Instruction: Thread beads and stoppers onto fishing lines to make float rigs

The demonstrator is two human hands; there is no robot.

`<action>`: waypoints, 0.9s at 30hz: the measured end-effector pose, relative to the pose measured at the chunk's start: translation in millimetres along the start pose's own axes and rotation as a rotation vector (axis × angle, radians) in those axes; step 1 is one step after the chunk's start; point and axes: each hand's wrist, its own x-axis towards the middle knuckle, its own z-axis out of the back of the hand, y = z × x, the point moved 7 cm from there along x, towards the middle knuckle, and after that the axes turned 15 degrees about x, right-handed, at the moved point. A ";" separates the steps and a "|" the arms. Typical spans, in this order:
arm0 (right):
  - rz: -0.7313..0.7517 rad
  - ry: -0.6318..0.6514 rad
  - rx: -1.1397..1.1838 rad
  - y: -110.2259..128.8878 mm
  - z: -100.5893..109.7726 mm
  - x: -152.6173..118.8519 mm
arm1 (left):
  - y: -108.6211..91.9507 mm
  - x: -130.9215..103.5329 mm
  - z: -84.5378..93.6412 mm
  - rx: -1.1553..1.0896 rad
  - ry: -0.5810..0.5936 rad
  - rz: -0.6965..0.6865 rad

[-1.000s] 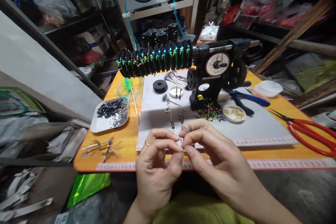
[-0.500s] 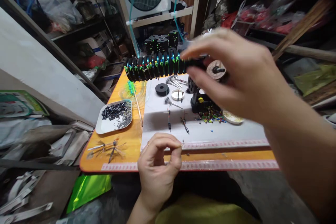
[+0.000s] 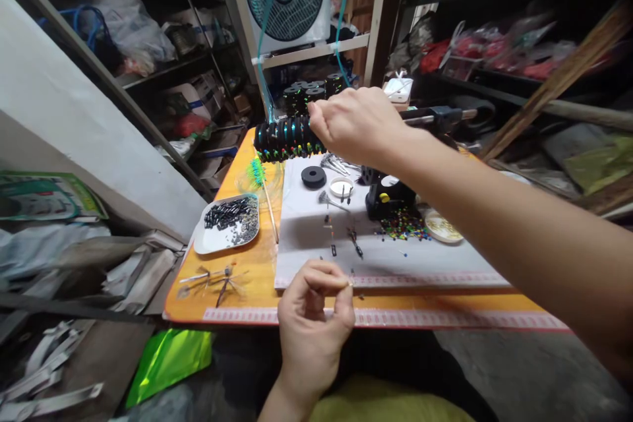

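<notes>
Your right hand [image 3: 357,124] closes on the row of black spools [image 3: 285,138] — left hand [image 3: 316,316] pinches a tiny fitting; next, pull line gently.

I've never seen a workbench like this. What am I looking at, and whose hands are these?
This is one view from a camera worn on a person's head, looking down at their own bare hands. The left hand pinches something tiny, too small to identify, near the front edge of an orange table. The right hand reaches out to a row of black spools mounted on a black winding machine. On the table lie a white mat, a tray of small black pieces, a pile of coloured beads and a loose black spool.
</notes>
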 end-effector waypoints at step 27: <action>-0.167 0.054 0.335 62.4 18.4 -208.4 | 13.2 -10.8 -11.3 0.102 0.113 0.009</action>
